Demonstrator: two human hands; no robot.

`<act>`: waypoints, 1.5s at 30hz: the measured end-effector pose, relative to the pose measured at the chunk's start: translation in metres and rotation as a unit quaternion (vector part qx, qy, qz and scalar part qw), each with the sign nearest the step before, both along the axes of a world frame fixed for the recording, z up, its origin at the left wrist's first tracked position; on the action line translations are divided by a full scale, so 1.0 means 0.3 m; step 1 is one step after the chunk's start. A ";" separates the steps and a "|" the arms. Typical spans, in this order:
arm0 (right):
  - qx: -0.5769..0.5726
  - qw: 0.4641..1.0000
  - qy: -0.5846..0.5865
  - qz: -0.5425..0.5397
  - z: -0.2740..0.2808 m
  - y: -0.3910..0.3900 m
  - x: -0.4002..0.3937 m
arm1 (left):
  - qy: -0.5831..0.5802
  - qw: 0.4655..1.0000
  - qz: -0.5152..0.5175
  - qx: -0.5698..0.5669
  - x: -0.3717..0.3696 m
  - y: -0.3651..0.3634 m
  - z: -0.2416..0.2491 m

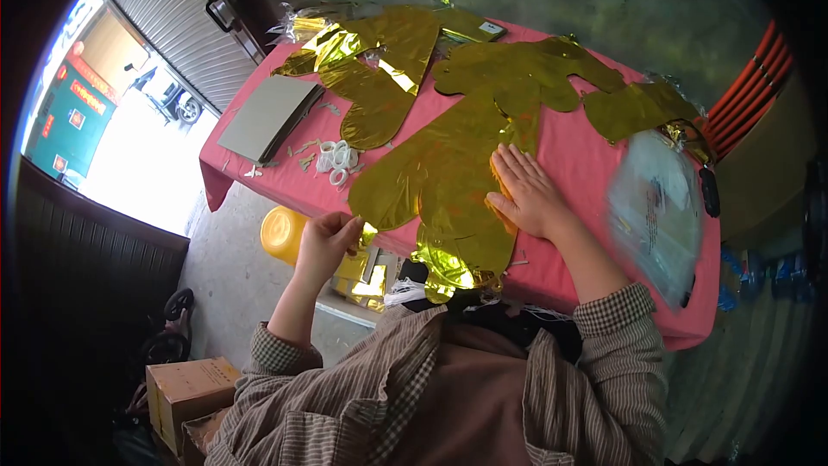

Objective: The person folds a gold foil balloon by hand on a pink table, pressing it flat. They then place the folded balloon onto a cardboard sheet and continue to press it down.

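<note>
A flat gold foil balloon (431, 164) lies uninflated across the near side of the pink-covered table, its lower part hanging over the front edge. My right hand (528, 192) rests palm down on the balloon's right side, fingers stretched out. Off the table's front edge, my left hand (323, 243) is closed in a pinch beside the balloon's left lobe. A shiny gold bit shows at its fingertips, but I cannot make out what they hold. More flat gold foil balloons (379, 78) lie farther back, one with rounded lobes (526, 69) among them.
On the pink tablecloth (595, 207) are a grey box-like block (269, 118), white ribbon rolls (336, 158) and a clear plastic bag stack (655, 216). A yellow bucket (283, 235) and a box with gold foil (366, 280) stand below. A cardboard box (191, 393) sits lower left.
</note>
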State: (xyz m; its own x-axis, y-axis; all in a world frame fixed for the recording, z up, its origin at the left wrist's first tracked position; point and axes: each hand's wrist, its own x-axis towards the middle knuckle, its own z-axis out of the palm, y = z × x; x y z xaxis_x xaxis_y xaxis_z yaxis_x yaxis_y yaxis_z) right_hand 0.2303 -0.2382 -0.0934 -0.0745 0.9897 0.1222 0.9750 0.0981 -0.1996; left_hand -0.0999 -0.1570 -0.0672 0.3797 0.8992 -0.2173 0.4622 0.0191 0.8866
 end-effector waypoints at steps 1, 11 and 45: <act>-0.003 1.000 0.000 -0.001 -0.003 0.002 0.001 | -0.045 0.998 -0.003 0.035 0.007 -0.001 -0.011; -0.006 1.000 0.014 -0.003 0.002 -0.005 0.004 | 0.001 0.949 -0.173 0.265 0.164 -0.094 0.177; -0.026 0.999 -0.048 0.000 -0.005 -0.004 0.015 | 0.101 0.782 -0.370 0.491 0.523 0.194 -0.061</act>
